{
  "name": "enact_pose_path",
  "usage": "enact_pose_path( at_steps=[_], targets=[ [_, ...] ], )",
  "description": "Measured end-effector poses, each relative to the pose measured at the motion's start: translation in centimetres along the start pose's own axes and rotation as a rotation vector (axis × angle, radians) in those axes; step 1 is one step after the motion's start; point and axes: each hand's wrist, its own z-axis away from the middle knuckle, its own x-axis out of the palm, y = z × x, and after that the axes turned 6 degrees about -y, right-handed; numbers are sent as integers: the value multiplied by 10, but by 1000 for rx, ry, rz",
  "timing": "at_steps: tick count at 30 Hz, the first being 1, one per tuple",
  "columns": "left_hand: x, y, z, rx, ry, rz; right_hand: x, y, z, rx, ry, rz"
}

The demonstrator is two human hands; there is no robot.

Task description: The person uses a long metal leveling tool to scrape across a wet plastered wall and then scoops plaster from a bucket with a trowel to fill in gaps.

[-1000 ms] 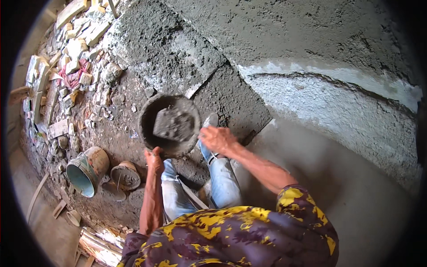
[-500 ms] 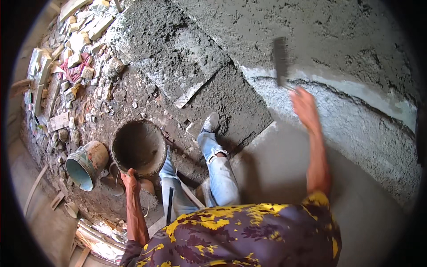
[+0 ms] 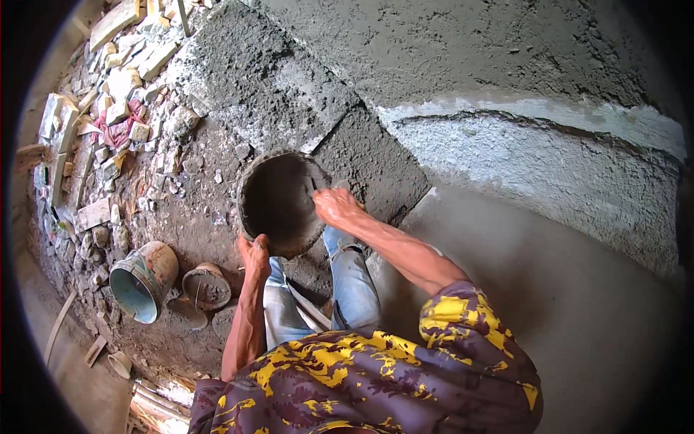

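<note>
My left hand [image 3: 254,254] grips the near rim of a round, mortar-crusted basin [image 3: 249,224], held up in front of my legs and tilted. At the basin's right side, my right hand [image 3: 338,207] is closed around the handle of a trowel [image 3: 312,186]. Most of the trowel's blade is lost in the dark inside of the basin. How much mortar lies in there is hard to make out. To the right, the wall [image 3: 463,58] carries rough grey mortar above a paler, whitish lower band [image 3: 535,155].
Mortar-covered boards [image 3: 253,79] lie on the ground ahead of me. A tipped bucket [image 3: 148,278] and a small pail [image 3: 207,286] stand left of my legs. Broken bricks and rubble [image 3: 123,87] pile up at the far left. Smooth grey floor [image 3: 491,253] stretches to the right.
My right hand has brought the trowel from the wall down into the basin. My left hand has moved the basin rightward and slightly up, uncovering the small pail.
</note>
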Motion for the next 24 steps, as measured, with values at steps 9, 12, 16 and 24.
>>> enact_pose_path(
  at_steps=[9, 12, 16, 24],
  targets=[
    [-81, 10, 26, -134, 73, 257, -13, -64, 55, -98, 89, -274],
    [-116, -17, 34, -168, 99, 424, -8, -99, 56, -383, 100, -536],
    [-127, -27, 39, -99, 195, 417, -54, -84, 28, -538, -523, -921],
    [-118, -77, 62, -165, 461, 227, -189, 212, 39, 339, 307, -814]
  ],
)
